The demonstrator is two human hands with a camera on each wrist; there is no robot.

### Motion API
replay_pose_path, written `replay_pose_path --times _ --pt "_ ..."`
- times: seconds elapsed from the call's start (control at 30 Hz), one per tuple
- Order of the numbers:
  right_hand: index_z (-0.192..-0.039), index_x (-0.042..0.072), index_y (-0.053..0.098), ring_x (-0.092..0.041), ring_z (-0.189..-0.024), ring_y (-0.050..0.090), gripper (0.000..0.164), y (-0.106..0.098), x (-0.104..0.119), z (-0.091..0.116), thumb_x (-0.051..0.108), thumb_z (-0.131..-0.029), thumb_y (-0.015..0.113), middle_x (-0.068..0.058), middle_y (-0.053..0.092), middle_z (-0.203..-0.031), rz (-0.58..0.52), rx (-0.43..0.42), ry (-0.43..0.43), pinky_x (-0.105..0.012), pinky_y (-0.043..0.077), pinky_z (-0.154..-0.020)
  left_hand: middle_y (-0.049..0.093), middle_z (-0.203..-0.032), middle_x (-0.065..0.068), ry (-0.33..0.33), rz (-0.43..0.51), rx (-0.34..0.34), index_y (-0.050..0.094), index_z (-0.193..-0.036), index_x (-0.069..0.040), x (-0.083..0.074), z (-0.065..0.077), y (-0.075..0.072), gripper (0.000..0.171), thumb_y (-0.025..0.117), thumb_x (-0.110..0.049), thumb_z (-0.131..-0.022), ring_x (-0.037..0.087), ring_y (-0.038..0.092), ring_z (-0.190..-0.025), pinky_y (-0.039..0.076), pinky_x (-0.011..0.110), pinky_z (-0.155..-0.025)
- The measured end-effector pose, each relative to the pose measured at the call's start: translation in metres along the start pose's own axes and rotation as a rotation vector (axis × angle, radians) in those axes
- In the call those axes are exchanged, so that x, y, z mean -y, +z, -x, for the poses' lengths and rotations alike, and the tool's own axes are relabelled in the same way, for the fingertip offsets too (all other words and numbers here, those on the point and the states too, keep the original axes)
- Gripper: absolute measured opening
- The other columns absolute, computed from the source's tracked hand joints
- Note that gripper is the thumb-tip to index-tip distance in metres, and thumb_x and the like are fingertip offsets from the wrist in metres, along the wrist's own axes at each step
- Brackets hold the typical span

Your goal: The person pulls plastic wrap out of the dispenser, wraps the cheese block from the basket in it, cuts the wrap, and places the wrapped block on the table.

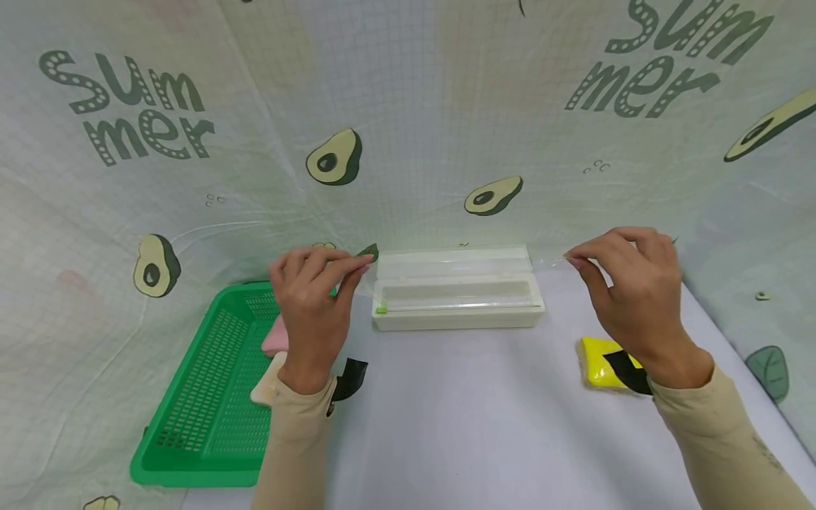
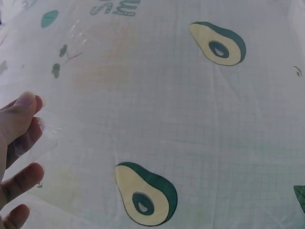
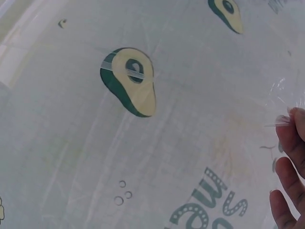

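Observation:
A thin clear sheet of cling film (image 1: 550, 263) spans the space between my raised hands, faint in the head view. My left hand (image 1: 312, 312) pinches one edge between thumb and fingertips; the film (image 2: 50, 138) shows beside those fingers in the left wrist view. At the other side my right hand (image 1: 637, 290) pinches the film too, and its crinkled corner (image 3: 283, 119) shows at the fingertips in the right wrist view. Between and beyond the hands, a white cling film box (image 1: 459, 320) stands with its lid raised and a roll (image 1: 455, 294) inside.
A green plastic basket (image 1: 191, 477) stands on the left, with a pink item (image 1: 275, 337) and a cream item (image 1: 266, 384) partly hidden by my left arm. By my right wrist lies a yellow packet (image 1: 596, 363). An avocado-printed sheet (image 1: 408, 142) hangs behind the white table (image 1: 472, 418).

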State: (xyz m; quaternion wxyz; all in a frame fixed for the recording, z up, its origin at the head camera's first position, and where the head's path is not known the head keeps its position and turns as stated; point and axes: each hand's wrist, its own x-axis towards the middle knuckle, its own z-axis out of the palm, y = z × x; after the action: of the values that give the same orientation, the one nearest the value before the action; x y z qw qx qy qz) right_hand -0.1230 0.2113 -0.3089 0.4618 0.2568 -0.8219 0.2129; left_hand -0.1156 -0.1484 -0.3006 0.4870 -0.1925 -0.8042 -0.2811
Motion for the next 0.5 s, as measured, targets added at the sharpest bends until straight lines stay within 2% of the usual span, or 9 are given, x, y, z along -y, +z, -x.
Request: replay_pose_path --times 0.27,0.5 --pt "-0.093 -0.007 0.072 -0.047 -0.096 0.053 0.019 -0.001 0.003 -0.009 -0.016 -0.079 0.080 -0.023 0.068 -0.081 -0.021 -0.086 -0.003 -0.050 0.033 -0.083 0.073 -0.085 0.011 0.021 0.008 -0.029 0.086 -0.096 -0.007 -0.002 -0.011 -0.003 0.009 0.085 -0.008 -0.088 0.033 0.059 -0.092 0.033 0.053 -0.094" --pt "-0.091 -0.007 0.071 -0.047 -0.094 0.052 0.017 -0.004 0.008 -0.017 -0.016 -0.079 0.079 -0.024 0.067 -0.080 -0.036 -0.146 -0.005 -0.035 0.030 -0.091 0.073 -0.084 0.011 0.036 0.015 -0.054 0.085 -0.095 -0.005 -0.004 -0.019 -0.007 0.007 0.085 -0.007 -0.088 0.033 0.059 -0.091 0.033 0.052 -0.094"
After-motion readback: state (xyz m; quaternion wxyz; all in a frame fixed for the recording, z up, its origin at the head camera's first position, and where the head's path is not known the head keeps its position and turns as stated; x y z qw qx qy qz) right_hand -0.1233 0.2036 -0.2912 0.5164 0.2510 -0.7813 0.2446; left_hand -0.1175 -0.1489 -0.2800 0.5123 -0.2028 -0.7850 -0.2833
